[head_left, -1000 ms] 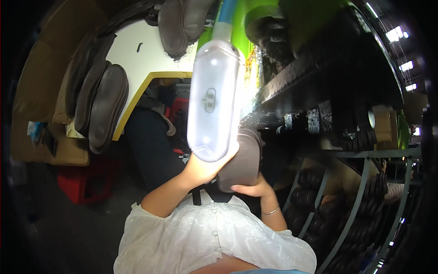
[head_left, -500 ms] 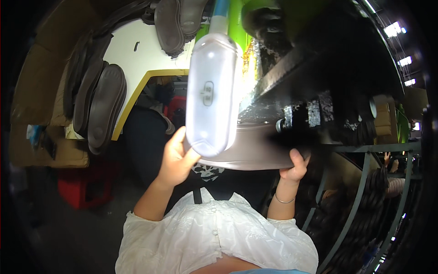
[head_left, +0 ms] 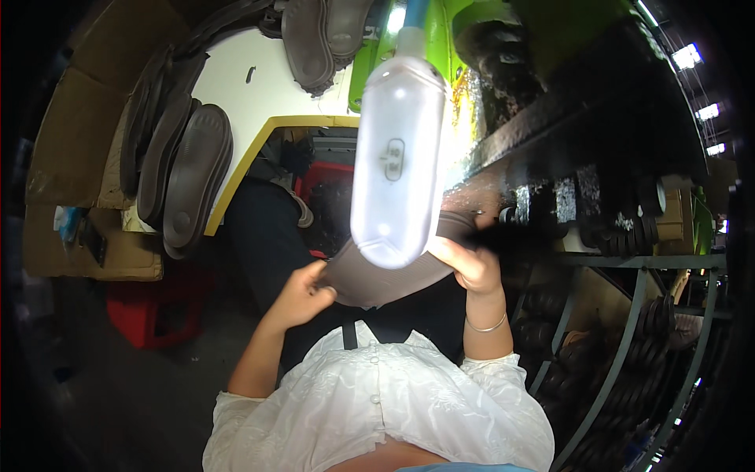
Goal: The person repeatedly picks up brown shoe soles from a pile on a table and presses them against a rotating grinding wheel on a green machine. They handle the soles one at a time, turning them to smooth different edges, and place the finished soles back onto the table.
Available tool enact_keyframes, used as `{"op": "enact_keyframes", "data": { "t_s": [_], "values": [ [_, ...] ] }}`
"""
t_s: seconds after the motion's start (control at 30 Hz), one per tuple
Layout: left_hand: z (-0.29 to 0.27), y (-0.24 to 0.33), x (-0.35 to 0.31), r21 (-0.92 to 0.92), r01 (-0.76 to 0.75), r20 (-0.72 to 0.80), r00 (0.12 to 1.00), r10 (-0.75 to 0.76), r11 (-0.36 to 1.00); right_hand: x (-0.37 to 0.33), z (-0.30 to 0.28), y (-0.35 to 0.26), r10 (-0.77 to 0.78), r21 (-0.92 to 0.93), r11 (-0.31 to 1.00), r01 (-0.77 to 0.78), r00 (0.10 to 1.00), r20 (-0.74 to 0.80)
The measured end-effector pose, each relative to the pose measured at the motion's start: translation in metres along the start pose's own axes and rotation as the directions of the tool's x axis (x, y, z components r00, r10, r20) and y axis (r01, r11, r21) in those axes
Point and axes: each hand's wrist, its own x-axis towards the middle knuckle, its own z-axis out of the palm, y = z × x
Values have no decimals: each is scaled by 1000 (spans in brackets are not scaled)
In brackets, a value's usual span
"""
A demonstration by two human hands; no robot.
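A brown shoe sole [head_left: 401, 285] is held level in front of my body, above my dark-clothed lap. My right hand [head_left: 476, 271] grips its right part, with the thumb lying on the upper face. At the sole's left end, my left hand [head_left: 299, 299] is closed, its curled fingers and thumb at the edge. A glowing white lamp [head_left: 397, 161] hangs in front and hides the sole's middle. The fingers beneath the sole do not show.
Several brown soles [head_left: 197, 181] lean at the left of a white table [head_left: 248, 75] with a yellow edge. A dark machine [head_left: 550, 102] stands at right, a rack [head_left: 621, 338] below it. A red stool [head_left: 153, 311] is at lower left.
The sole has tilted, its left end now lower and its curve more visible. My right hand has moved left along it, and my left hand has dropped slightly. The whole view has shifted a little.
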Motion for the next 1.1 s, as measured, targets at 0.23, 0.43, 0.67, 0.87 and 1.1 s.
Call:
{"op": "enact_keyframes", "data": {
  "t_s": [0.23, 0.43, 0.67, 0.87, 1.1],
  "values": [
    [65, 53, 32, 249, -188, 11, 981, 192, 950, 26, 4, -3, 79, 1, 997, -81, 980, 183],
    [68, 92, 73, 279, -299, -62, 943, 327, 913, 7, -20, 30, 123, 217, 966, -142, 988, 98],
    [77, 87, 62, -76, -279, -253, 934, 252, 957, -68, -95, 36, 593, -338, 796, -502, 756, 277],
    [74, 87, 45, -183, -144, -174, 978, 112, 973, -60, -141, 8, -90, 119, 984, 131, 949, -304],
    [53, 86, 30, -242, -270, -236, 948, 214, 932, -6, -75, 6, -194, 192, 915, 355, 804, -562]
  ]
}}
